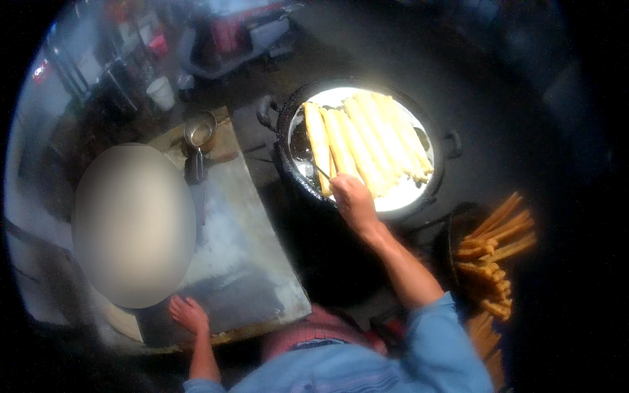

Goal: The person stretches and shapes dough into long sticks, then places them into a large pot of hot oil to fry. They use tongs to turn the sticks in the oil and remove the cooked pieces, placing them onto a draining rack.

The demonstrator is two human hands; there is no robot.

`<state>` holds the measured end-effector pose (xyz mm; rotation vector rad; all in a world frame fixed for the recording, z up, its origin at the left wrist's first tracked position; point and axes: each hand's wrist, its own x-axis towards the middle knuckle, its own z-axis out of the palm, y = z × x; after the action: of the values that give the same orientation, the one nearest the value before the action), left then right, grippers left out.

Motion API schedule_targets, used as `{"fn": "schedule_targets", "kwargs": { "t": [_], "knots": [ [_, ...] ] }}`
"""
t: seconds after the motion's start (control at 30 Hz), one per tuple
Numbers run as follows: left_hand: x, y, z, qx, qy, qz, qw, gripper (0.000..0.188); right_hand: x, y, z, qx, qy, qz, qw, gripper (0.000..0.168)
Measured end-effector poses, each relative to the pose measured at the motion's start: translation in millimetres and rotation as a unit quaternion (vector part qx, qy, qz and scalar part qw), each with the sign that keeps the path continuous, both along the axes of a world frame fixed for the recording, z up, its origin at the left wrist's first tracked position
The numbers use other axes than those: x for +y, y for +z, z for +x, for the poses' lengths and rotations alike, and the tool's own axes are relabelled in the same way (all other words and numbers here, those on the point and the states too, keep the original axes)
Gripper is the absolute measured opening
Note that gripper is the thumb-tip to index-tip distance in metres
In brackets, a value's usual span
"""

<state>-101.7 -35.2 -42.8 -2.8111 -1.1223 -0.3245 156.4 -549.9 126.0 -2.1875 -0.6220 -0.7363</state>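
My right hand (353,199) grips a thin dark stick at the near left edge of a round black frying pan (282,147) with two side handles. The stick's far part reaches over the leftmost of several long, pale yellow fried dough sticks (361,142), which lie side by side in the oil under bright light. My left hand (189,314) rests, fingers spread, near the front left of a flour-dusted board (236,255), beside a large blurred oval area that hides what is there. No object shows in it.
Browned fried dough sticks (486,265) stand in a dark basket or pot at the right. A wire-handled strainer (200,133) sits on the board's far end, with a thin rod (204,204) nearer. A white bucket (161,93) stands beyond, near a parked scooter (216,64).
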Motion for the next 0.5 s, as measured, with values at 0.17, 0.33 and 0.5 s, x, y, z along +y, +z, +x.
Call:
{"fn": "schedule_targets", "kwargs": {
  "t": [0.17, 0.33, 0.5],
  "knots": [
    [-9.1, 6.6, 3.6, -0.005, -0.004, -0.025, 1.000, 0.044, -21.5, -7.7, 14.8, 0.057, -0.011, 0.020, 0.998, 0.015],
    [-6.5, 7.3, 2.8, -0.008, 0.001, -0.023, 1.000, 0.044, -34.3, 17.8, 10.8, 0.140, -0.088, 0.229, 0.959, 0.013],
    [0.4, -7.4, 2.2, 0.000, -0.007, 0.016, 1.000, 0.044, -34.7, 18.1, -17.0, 0.133, -0.098, 0.222, 0.961, 0.015]
  ]
}}
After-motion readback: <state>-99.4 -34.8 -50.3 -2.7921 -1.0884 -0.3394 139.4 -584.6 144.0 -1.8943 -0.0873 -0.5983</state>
